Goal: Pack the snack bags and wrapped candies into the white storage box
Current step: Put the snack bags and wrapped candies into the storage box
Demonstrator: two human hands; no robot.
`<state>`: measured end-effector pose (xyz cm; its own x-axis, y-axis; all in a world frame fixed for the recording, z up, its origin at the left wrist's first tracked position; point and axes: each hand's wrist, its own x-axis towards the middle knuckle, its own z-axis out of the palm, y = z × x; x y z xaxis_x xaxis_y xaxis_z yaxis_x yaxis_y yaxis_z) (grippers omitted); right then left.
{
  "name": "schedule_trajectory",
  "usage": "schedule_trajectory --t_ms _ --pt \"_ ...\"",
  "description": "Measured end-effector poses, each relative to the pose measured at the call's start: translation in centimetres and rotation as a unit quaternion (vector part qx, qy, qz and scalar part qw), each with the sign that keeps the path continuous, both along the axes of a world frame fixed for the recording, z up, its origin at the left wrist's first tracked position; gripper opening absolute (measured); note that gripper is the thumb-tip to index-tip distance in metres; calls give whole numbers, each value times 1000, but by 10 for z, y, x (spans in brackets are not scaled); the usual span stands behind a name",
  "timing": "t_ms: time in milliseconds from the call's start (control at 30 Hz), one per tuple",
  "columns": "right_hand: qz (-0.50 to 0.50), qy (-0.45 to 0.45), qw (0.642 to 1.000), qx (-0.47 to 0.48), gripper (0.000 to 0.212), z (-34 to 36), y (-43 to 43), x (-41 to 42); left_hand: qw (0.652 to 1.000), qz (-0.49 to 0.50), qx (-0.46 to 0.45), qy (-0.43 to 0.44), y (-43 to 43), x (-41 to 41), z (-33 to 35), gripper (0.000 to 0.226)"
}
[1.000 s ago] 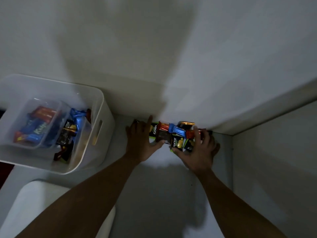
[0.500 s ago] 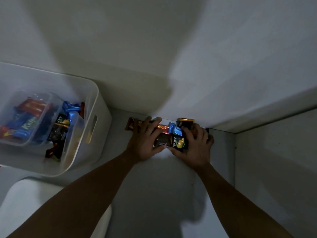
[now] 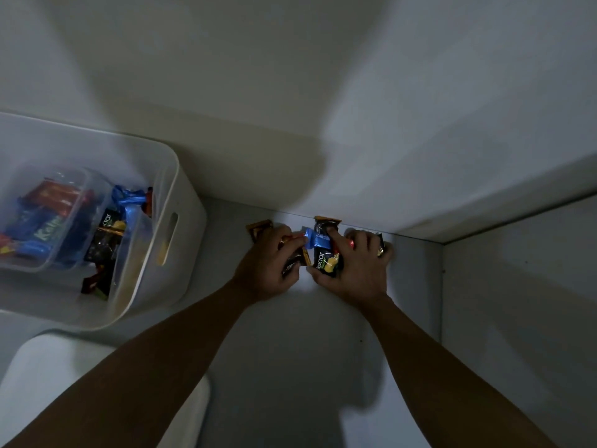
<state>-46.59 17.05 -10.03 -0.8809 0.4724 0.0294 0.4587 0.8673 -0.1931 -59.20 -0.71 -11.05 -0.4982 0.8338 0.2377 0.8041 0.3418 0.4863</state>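
The light is dim. A pale shelf (image 3: pixel 290 350) runs back to a plain wall (image 3: pixel 290 92), with a side panel (image 3: pixel 517 302) closing it off on the right. The white box (image 3: pixel 190 221) stands on the shelf at the left, well apart from the hands, its slot handle facing them. Inside it are clear bins (image 3: pixel 77 189) holding a red pack (image 3: pixel 55 195), a blue bag (image 3: pixel 38 229), a blue candy (image 3: pixel 129 202) and a black bag (image 3: pixel 106 221). A rounded white thing (image 3: pixel 97 383) lies at the near left corner; what it is cannot be told.

Both forearms reach forward from the bottom edge to the back of the shelf, where a small heap of snacks (image 3: pixel 318 242) lies against the wall. The left hand (image 3: pixel 268 263) is palm down on the heap's left side, fingers curled over dark and gold wrappers; a gold-ended wrapper (image 3: pixel 258 228) sticks out beyond its knuckles. The right hand (image 3: pixel 352 270) closes on the right side, fingers bent over the top and thumb under a black snack bag (image 3: pixel 328 265) with a yellow print. The two hands are near each other, the heap gathered between them, a blue-wrapped piece showing in the gap
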Motion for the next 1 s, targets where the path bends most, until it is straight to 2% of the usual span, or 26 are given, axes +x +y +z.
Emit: schedule_trajectory --t_ms 100,233,300,400,500,733,1000 --pt "-8 36 999 -18 72 -1 -1 1 1000 8 14 -24 -4 1 -1 55" --pt "33 43 998 -43 46 -4 0 1 999 13 -18 30 -4 3 -3 56" --pt "35 53 996 -64 41 -6 0 1 998 26 -28 40 -5 4 -7 55" --pt "57 49 997 -21 41 -9 1 1 999 8 -23 35 -5 3 -7 59" --pt "70 43 997 5 46 -13 3 3 999 -10 30 23 -4 5 -7 52" --pt "77 76 994 -20 46 -15 9 3 999 19 41 -23 0 7 -4 43" --pt "-17 99 986 -131 50 9 -1 15 988 95 82 -96 0 18 23 41"
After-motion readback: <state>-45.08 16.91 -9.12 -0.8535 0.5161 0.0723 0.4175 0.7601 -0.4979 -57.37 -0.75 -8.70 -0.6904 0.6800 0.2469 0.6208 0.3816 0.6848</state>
